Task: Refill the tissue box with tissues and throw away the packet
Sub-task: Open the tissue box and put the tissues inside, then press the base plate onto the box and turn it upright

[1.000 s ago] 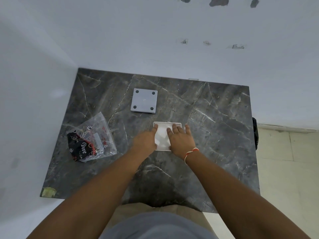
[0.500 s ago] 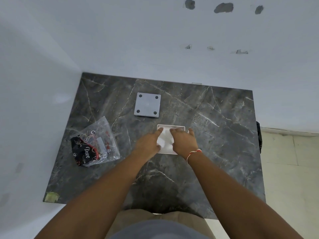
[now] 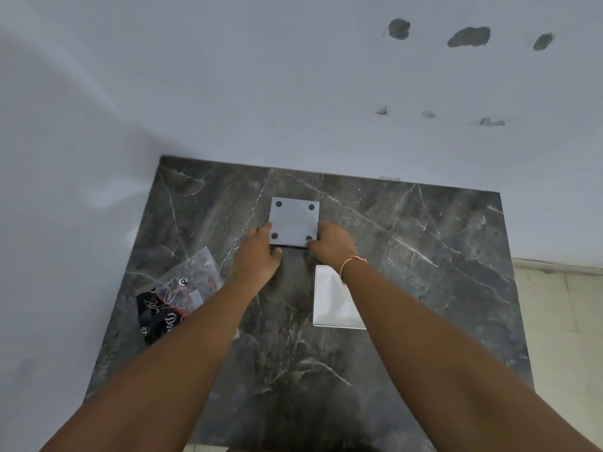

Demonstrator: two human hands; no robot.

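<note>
Fingers of the left hand (image 3: 257, 256) and right hand (image 3: 331, 244) pinch the near corners of the grey base plate (image 3: 293, 221), centre frame. It looks light, stiff and smooth, best held by its edges. The white tissue box (image 3: 328, 296) sits lower right; the packet (image 3: 177, 296) lies lower left.

The right forearm covers the right side of the white square tissue box (image 3: 329, 298). The left forearm hides the near corner of the crumpled clear plastic packet (image 3: 182, 295), its black label's lettering only partly legible. The dark marble worktop (image 3: 424, 256) runs under both arms, its near edge cut off.
</note>
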